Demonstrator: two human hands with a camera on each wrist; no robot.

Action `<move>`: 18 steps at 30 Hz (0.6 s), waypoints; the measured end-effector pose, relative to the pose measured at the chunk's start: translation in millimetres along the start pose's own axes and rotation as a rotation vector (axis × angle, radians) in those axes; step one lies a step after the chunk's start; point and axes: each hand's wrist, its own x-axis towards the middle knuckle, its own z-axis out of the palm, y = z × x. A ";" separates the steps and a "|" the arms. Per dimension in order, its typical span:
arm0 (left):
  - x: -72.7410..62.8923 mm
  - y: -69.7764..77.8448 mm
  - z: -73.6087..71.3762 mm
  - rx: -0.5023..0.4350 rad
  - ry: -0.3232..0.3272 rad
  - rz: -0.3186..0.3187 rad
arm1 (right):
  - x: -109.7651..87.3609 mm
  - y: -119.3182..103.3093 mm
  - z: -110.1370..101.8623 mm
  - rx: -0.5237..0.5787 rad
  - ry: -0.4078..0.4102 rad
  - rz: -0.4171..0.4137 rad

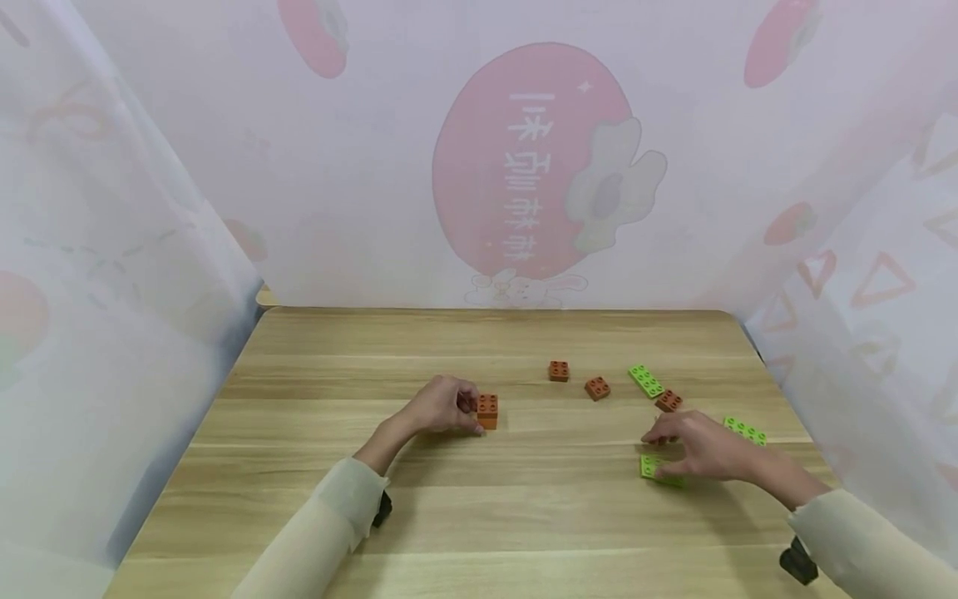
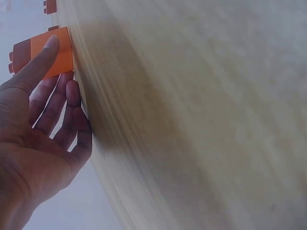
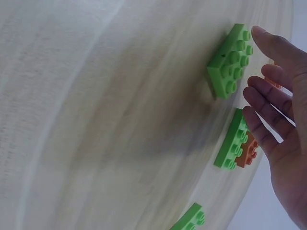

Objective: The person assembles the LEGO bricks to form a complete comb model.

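A two-tone stack of toy building bricks, a reddish-brown brick (image 1: 488,404) on top of an orange brick (image 2: 64,53), stands on the table left of centre. My left hand (image 1: 443,404) grips it from the left, thumb along the near side and fingertips partly hidden behind. My right hand (image 1: 699,448) hovers over a lime-green eight-stud brick (image 3: 225,72), which lies studs up. In the right wrist view the thumb is close to that brick, with a small gap between, and the loosely extended fingers hold nothing.
Beyond the hands lie loose brown bricks (image 1: 559,371) and a green brick (image 1: 646,380) touching or nearly touching another brown brick (image 1: 669,400). One more green brick (image 1: 744,430) sits behind the right wrist. Printed white curtains (image 1: 359,208) border the wooden table (image 1: 299,366).
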 end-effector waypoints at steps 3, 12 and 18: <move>0.4 -0.3 -0.2 0.001 -0.001 0.001 | -4.6 1.1 2.7 0.001 0.002 0.017; 0.2 -0.2 -0.7 -0.014 -0.010 -0.010 | -9.8 3.0 8.1 0.034 0.009 0.006; -0.6 0.4 -0.3 -0.029 -0.014 -0.016 | -10.2 3.5 11.0 0.054 0.006 -0.004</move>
